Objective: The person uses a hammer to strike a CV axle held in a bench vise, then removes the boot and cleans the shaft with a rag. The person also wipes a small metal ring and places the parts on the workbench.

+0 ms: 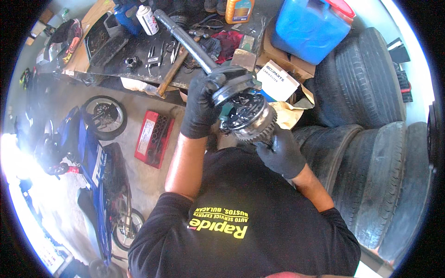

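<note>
My left hand, in a black glove, is closed around an axle shaft near its black rubber boot. The shaft slants up and to the left over the workbench. Right beside the boot is a metal CV joint with a toothed ring around it and dark, shiny grease on its face. My right hand, also gloved, grips this joint from below at its narrow end. Whether the boot touches the joint I cannot tell.
On the dark workbench lie a wooden-handled hammer, a spray can, an orange bottle and rags. A blue jug and white box stand right, near stacked tires. Left are a red socket case and blue motorcycle.
</note>
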Demonstrator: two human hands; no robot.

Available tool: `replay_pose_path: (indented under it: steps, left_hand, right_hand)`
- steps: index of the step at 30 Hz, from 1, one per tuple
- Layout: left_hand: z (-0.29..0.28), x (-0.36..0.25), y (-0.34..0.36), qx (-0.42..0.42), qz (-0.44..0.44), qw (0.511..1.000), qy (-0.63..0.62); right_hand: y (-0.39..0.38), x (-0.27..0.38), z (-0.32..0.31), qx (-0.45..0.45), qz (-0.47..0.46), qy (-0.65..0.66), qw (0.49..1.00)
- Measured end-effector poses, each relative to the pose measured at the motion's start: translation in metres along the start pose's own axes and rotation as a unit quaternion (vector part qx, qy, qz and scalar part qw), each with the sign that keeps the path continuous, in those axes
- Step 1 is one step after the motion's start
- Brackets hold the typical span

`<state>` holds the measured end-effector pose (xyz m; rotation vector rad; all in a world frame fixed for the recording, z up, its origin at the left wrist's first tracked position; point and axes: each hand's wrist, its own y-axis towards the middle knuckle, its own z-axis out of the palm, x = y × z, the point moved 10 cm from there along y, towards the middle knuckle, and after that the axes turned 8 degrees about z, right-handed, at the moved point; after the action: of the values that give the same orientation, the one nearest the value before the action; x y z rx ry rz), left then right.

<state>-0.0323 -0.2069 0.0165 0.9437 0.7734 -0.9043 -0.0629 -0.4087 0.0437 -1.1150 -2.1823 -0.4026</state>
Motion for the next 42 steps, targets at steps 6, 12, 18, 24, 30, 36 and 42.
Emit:
replay_pose_path:
  steps: [6, 12, 18, 24, 30, 36, 42]
  left_hand:
    - [0.012, 0.0, -0.003, -0.009, -0.104, 0.949, -0.296]
    - [-0.028, -0.028, 0.033, -0.084, 0.049, 0.956, -0.278]
    - [-0.065, -0.012, 0.032, -0.115, -0.005, 0.966, -0.231]
    - [-0.049, 0.017, 0.02, -0.08, -0.048, 0.94, -0.328]
    - [-0.036, 0.07, 0.008, -0.12, -0.095, 0.859, -0.488]
    - [-0.046, 0.091, 0.028, -0.135, -0.051, 0.916, -0.375]
    - [-0.041, 0.108, 0.042, -0.274, -0.059, 0.745, -0.605]
  right_hand:
    - [0.0, 0.009, -0.01, 0.026, -0.043, 0.051, 0.997]
    - [0.0, 0.026, -0.037, 0.03, -0.081, 0.03, 0.996]
    - [0.019, 0.016, -0.085, 0.071, -0.011, -0.139, 0.988]
    - [0.049, 0.055, -0.133, 0.068, -0.124, -0.417, 0.898]
    - [0.087, 0.139, -0.13, 0.162, -0.19, -0.554, 0.794]
    - [0.146, 0.156, -0.126, 0.163, -0.241, -0.687, 0.666]
    - [0.203, 0.193, -0.124, 0.155, -0.394, -0.702, 0.572]
